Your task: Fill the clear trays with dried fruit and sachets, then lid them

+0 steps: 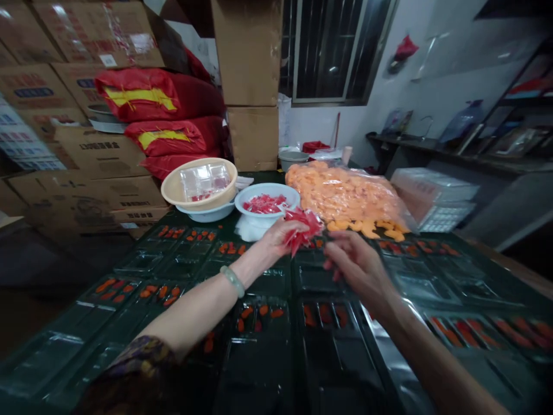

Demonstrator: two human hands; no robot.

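Observation:
My left hand [280,237] is closed around a bunch of small red packets [303,226], held above the dark plastic trays [319,282]. A pale green bangle sits on that wrist. My right hand [356,268] hovers just to the right, fingers curled and pinched near the packets; whether it holds one I cannot make out. Just behind the hands a light blue bowl [285,199] holds more red packets. Several tray compartments contain small orange pieces.
A large clear bag of orange slices [345,196] lies at the back right. A beige bowl [173,193] with clear containers stands at back left. Red sacks [159,98] and cardboard boxes [248,52] pile up behind. Stacked clear trays [436,199] sit at right.

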